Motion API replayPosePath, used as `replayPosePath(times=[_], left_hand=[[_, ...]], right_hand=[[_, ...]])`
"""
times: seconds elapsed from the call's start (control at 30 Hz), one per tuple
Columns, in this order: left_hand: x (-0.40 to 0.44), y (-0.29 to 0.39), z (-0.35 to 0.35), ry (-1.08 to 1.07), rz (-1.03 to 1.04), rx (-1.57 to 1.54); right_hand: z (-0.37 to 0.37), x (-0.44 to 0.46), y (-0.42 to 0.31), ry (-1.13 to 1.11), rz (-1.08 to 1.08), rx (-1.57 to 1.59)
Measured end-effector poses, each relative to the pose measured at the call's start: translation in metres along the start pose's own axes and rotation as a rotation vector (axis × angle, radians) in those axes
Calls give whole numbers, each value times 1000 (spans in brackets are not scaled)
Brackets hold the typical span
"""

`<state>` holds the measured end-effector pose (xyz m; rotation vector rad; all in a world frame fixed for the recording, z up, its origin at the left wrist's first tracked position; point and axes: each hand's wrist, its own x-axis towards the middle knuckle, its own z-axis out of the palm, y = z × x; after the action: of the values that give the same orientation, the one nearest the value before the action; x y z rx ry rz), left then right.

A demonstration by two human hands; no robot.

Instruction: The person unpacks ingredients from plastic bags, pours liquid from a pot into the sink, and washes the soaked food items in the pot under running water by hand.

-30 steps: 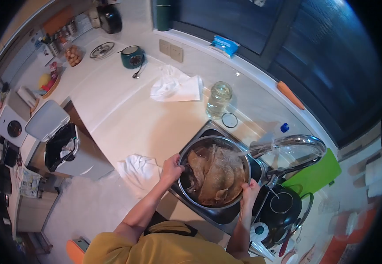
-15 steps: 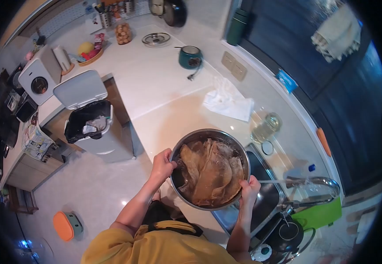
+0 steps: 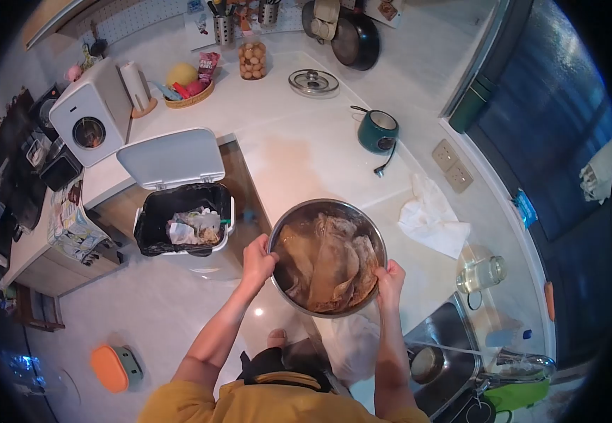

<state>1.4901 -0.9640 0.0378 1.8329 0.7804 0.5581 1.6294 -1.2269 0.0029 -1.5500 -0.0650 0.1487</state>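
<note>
A round metal bowl (image 3: 382, 240) is held up level in front of the body, over the counter's front edge. Brown, sheet-like pieces (image 3: 334, 261) lie in liquid inside it. My left hand (image 3: 258, 262) grips the rim on the left side, and my right hand (image 3: 390, 278) has the rim pinched at the right. To the lower right is the sink (image 3: 454, 328), where a thin stream of water runs from the faucet (image 3: 524, 366). A round object (image 3: 427, 364) sits in the sink.
Left of the bowl, an open trash bin (image 3: 232, 211) with a black bag holds waste. On the counter (image 3: 285, 162) are a green pot (image 3: 378, 131), a glass lid (image 3: 313, 82), white cloth (image 3: 433, 218) and a glass jar (image 3: 482, 273). An orange-lidded box (image 3: 110, 368) stands on the floor.
Both hands have lifted the bowl out from the sink and carried it left, away from the water stream. The view has turned left, bringing the trash bin closer to the bowl.
</note>
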Motion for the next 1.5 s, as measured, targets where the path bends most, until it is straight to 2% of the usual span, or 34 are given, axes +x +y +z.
replayPosePath(times=[0.07, 0.2, 0.33, 0.5, 0.57, 0.6, 0.67, 0.73, 0.77, 0.83, 0.87, 0.9, 0.93, 0.97, 1.0, 1.03, 1.07, 1.1, 1.13, 1.17, 1.2, 1.23, 1.27, 1.33, 1.37, 1.4, 1.47, 1.5], left_hand=[[23, -3, -6, 10, -44, -35], [69, -27, -3, 26, 5, -37], [92, -10, -2, 16, -17, 2], [116, -28, 17, 1, -31, 13], [122, -34, 23, 7, -38, -21], [126, -49, 27, -4, 47, -143], [112, -34, 20, -81, -108, -329], [76, -14, 16, 10, -131, -627], [49, -3, 19, 101, -36, -613], [-7, -21, 40, 256, 190, -305], [-44, -22, 51, 80, 227, -200], [-78, -10, 67, -101, 247, -48], [-111, -26, 85, -368, 357, 17], [-132, -20, 97, -691, 360, -11], [-149, -37, 119, -858, 518, -67], [-153, -41, 135, -1026, 558, -87], [-154, -47, 143, -1031, 560, -95], [-150, -47, 150, -967, 736, 179], [-139, -48, 156, -885, 912, 458], [-120, -63, 171, -821, 916, 427], [-101, -73, 184, -754, 915, 399], [-83, -58, 185, -744, 890, 474], [-73, -43, 183, -733, 863, 549], [-73, -46, 192, -699, 845, 568], [-72, -46, 194, -667, 830, 579], [-73, -42, 191, -660, 847, 581], [-85, -39, 183, -620, 764, 688], [-93, -42, 181, -616, 772, 686]], right_hand=[[24, 20, 0, -10, 16, 18], [58, 52, -3, -9, 0, -9], [72, 79, -3, -5, -13, -27], [70, 99, -10, -19, -6, -74], [68, 100, -18, -120, -97, -184], [63, 97, -24, -111, -58, -187], [47, 97, -37, -278, 150, -78], [14, 76, -33, -252, 131, -55], [-4, 65, -28, -240, 81, -32], [-64, 30, -1, -615, 314, -24], [-81, 6, -4, -853, 306, -393], [-95, -21, 4, -868, 713, -127], [-109, -47, 29, -957, 861, -64], [-117, -75, 54, -872, 1016, 1], [-107, -93, 58, -633, 1139, 212], [-102, -91, 67, -786, 668, -241], [-103, -79, 85, -847, 384, -407], [-104, -68, 102, -847, 94, -589], [-97, -53, 116, -693, 53, -502], [-90, -38, 131, -546, 1, -415], [-71, -19, 135, -299, -20, -329], [-52, 8, 119, -181, -173, -596], [-37, 27, 83, -186, 303, -230], [-17, 57, 69, -36, 218, -158], [-16, 67, 85, -33, 206, -148], [-17, 83, 119, -23, -88, -349], [-20, 88, 124, 0, -394, -553], [-21, 76, 112, -10, -573, -774]])
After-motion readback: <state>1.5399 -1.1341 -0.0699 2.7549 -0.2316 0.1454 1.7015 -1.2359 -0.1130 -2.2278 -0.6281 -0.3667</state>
